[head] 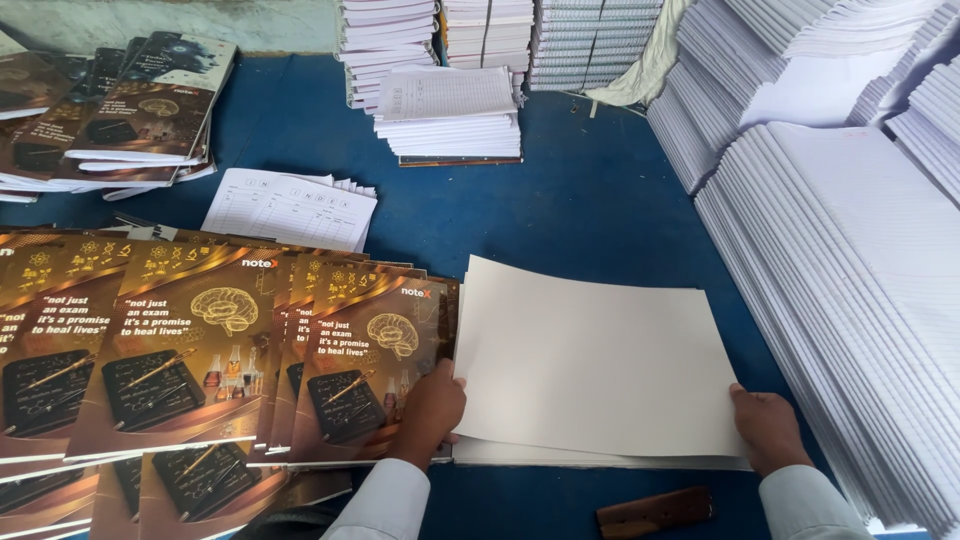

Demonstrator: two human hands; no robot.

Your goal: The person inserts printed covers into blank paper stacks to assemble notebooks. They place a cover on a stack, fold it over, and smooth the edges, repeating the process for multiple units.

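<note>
Your left hand [428, 412] pinches the near-left edge of the blank white sheet [600, 360], fingers curled over it; your right hand [768, 428] grips its near-right corner, thumb on top. The sheet lies on a thin pile at the near edge of the blue tabletop [590, 200]. Fanned brown notebook covers [200, 350] touch its left edge; ruled paper stacks [850, 280] stand near on the right. Beyond its far edge the blue surface lies bare. A wooden block [655, 510] lies just below.
</note>
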